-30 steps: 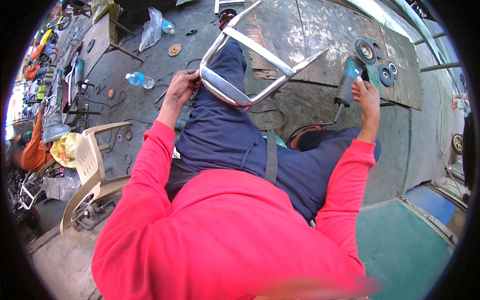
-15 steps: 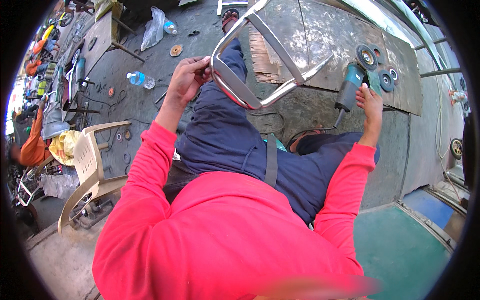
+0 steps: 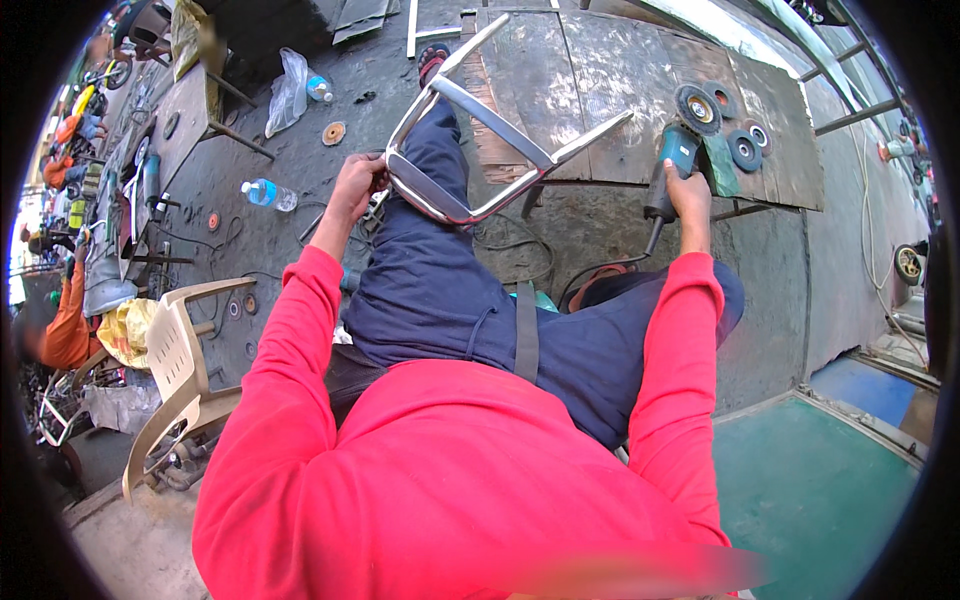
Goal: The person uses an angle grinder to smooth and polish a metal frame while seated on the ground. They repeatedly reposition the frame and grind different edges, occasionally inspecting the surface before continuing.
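My left hand is closed on the left corner of a shiny bent metal frame, tilted over my left leg. The frame's lower bars rest on or hover just over my thigh; I cannot tell which. My right hand wraps round the body of a teal and black angle grinder at the near edge of the low wooden table. Its flap disc points away from me, and a cord runs down from its rear end. Right beside the grinder lies a green piece of cloth or sheet.
Several spare discs lie on the table's right. To the left are a water bottle, a plastic bag, loose discs on the floor and a beige plastic chair. Cords trail between my legs. A person in orange is far left.
My right hand has gone from fingers at the grinder's side to a full grasp. The metal frame has come down toward my left thigh, with my left hand on its corner.
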A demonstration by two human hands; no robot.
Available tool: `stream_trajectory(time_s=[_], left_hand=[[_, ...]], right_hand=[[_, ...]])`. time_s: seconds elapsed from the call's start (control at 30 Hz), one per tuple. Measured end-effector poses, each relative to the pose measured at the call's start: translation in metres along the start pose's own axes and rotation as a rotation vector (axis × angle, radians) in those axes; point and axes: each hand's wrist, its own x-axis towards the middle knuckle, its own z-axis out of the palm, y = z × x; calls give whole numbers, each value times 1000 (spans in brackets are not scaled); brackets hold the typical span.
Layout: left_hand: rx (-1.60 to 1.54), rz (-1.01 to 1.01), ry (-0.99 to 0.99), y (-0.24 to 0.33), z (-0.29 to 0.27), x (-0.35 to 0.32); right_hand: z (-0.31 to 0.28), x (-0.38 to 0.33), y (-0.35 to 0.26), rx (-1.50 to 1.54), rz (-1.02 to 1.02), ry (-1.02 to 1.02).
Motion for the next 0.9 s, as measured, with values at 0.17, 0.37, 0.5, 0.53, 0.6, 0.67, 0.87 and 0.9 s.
stream_trajectory(time_s=[0.17, 0.37, 0.5, 0.53, 0.6, 0.67, 0.87, 0.9], left_hand=[[81, -27, -22, -16, -2, 2], [635, 165, 2, -6, -8, -4], [874, 336, 223, 21, -5, -11], [934, 356, 304, 31, -2, -13], [883, 436, 355, 50, 11, -22], [825, 507, 375, 64, 37, -32], [797, 761, 45, 46, 201, -61], [623, 613, -74, 37, 235, -63]], right_hand=[[4, 9, 2, 148, 64, -120], [0, 11, 13, 925, 193, -470], [-1, 7, 13, 1023, 203, -530], [-2, 6, 12, 1024, 190, -551], [-6, 4, 11, 1051, 186, -567], [-11, 2, 9, 1105, 195, -568], [-22, -6, 2, 1305, 160, -486], [-20, -8, 0, 1308, 153, -494]])
